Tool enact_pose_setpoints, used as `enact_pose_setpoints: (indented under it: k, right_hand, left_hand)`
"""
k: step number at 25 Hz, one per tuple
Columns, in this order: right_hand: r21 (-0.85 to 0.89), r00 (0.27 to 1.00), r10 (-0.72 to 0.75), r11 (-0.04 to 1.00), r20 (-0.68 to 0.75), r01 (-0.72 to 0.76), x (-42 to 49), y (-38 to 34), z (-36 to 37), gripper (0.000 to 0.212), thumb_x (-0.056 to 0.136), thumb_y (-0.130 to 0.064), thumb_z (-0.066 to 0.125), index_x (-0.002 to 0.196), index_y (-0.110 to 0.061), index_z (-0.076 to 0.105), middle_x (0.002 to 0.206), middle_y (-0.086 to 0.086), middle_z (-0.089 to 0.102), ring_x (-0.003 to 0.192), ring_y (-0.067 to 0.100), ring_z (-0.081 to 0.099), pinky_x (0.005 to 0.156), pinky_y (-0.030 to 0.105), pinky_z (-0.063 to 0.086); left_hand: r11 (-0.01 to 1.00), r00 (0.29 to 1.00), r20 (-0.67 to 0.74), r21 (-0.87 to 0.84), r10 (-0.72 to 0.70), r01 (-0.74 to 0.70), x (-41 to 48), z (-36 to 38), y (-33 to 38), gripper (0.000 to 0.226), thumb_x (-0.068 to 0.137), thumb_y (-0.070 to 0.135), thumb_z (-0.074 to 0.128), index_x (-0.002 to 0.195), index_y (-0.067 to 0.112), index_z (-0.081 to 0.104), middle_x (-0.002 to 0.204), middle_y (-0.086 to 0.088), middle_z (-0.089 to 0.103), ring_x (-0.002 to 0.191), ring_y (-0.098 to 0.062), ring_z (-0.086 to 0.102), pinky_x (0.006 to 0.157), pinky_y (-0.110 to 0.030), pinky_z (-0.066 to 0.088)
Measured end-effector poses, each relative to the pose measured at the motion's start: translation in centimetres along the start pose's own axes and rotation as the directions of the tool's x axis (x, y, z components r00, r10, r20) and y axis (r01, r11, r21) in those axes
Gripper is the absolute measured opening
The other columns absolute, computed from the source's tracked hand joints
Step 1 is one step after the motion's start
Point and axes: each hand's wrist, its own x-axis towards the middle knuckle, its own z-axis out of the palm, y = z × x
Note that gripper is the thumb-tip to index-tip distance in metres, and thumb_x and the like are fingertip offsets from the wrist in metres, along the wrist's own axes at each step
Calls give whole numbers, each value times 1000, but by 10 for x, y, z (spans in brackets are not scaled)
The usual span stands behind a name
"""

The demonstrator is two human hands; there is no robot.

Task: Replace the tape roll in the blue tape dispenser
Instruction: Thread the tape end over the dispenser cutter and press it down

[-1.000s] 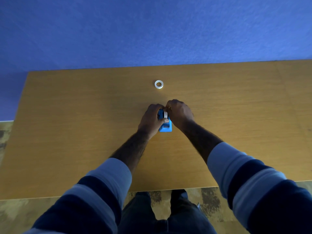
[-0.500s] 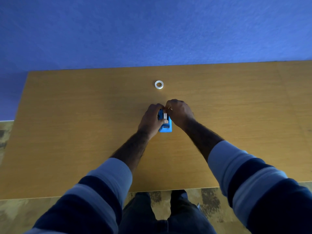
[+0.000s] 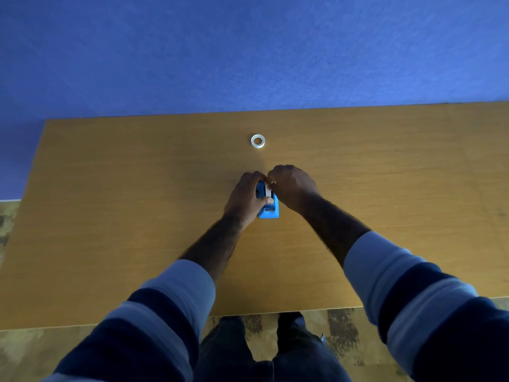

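The blue tape dispenser (image 3: 269, 210) stands on the wooden table (image 3: 110, 216) near its middle, cutter end toward me. My left hand (image 3: 243, 197) wraps its left side, thumb across the top. A white tape roll (image 3: 267, 192) sits on edge in the dispenser's cradle, and my right hand (image 3: 293, 186) pinches it from the right. Both hands hide the dispenser's far half. A second white tape roll (image 3: 258, 140) lies flat on the table farther back, apart from both hands.
A blue wall (image 3: 248, 51) rises right behind the table's far edge. The table's near edge runs just above my knees (image 3: 261, 354), with patterned floor (image 3: 55, 354) below.
Almost nothing differs. My right hand's fingers have shifted slightly on the white roll in the dispenser; the dispenser and the far roll stay where they were.
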Motion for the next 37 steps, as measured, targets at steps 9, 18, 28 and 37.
enact_pose_setpoints:
  k: [9, 18, 28, 37]
  right_hand:
    - [-171, 992, -110, 980, -65, 97, 2, -12, 2, 13, 91, -11, 61, 103, -11, 66, 95, 5, 67, 89, 21, 62, 62, 30, 42]
    - [-180, 956, -238, 962, -173, 207, -17, -8, 19, 19, 83, -10, 72, 103, -9, 69, 87, 6, 66, 79, 23, 61, 66, 36, 51]
    - [388, 902, 261, 914, -344, -117, -53, -9, 44, 11, 93, -10, 60, 101, -8, 69, 90, 6, 68, 70, 20, 63, 55, 36, 54]
    - [805, 633, 589, -50, 502, -591, -36, -29, 14, 32, 92, -31, 70, 91, 1, 73, 71, 10, 68, 53, 18, 57, 50, 28, 46]
  left_hand:
    - [999, 999, 27, -28, -24, 25, -1, 0, 2, 51, 78, 14, 85, 121, 17, 59, 121, 1, 58, 103, -13, 64, 87, -30, 56]
    - [994, 996, 78, -105, 30, -22, -2, -12, -4, 36, 88, 3, 71, 121, 15, 66, 113, 8, 60, 104, -12, 65, 91, -30, 56]
    - [990, 996, 86, -142, 30, -18, -1, -11, -6, 53, 81, 5, 79, 129, 21, 66, 124, 3, 63, 111, -15, 65, 97, -39, 57]
    - [991, 994, 95, -131, 49, -36, -1, -14, -4, 49, 86, 14, 76, 134, 17, 67, 126, -3, 65, 114, -17, 63, 99, -41, 54]
